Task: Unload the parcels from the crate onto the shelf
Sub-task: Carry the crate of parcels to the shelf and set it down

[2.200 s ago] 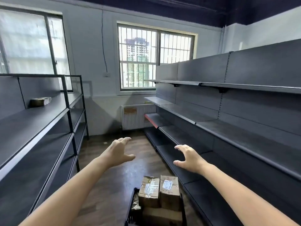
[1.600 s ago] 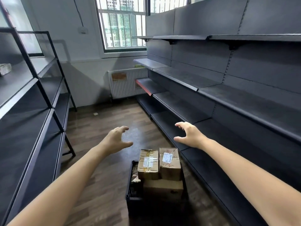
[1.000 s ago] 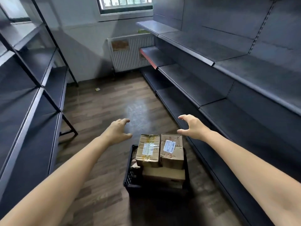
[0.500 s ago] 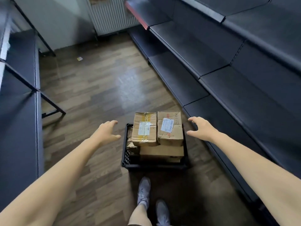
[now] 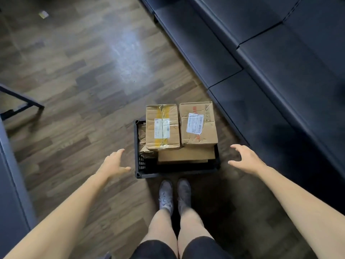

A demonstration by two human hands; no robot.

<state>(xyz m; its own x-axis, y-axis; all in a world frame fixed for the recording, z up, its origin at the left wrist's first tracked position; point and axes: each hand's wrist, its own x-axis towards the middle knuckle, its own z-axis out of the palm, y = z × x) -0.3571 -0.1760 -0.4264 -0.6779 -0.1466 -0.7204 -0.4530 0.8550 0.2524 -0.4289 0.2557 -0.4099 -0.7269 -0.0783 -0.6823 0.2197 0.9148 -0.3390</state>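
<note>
- A dark rack (image 5: 11, 184) stood along the left edge, one foot of its frame on the wooden floor (image 5: 78, 75).
- The left hand (image 5: 113, 164) hovered just left of the crate, fingers spread, holding nothing.
- The black crate (image 5: 168, 170) sat on the floor directly in front of the person's shoes (image 5: 174, 195).
- Two parcels lay side by side on top of the load: the yellow-taped parcel (image 5: 162, 126) on the left and the white-labelled parcel (image 5: 198, 124) touching it on the right.
- Both rested on a flat parcel (image 5: 186, 155) lower in the crate; crumpled cardboard showed down the crate's left side.
- The right hand (image 5: 246, 157) hovered just right of the crate, fingers apart and empty.
- The dark shelf (image 5: 252, 109) ran along the right, near the crate, with no parcel on its visible tiers.
</note>
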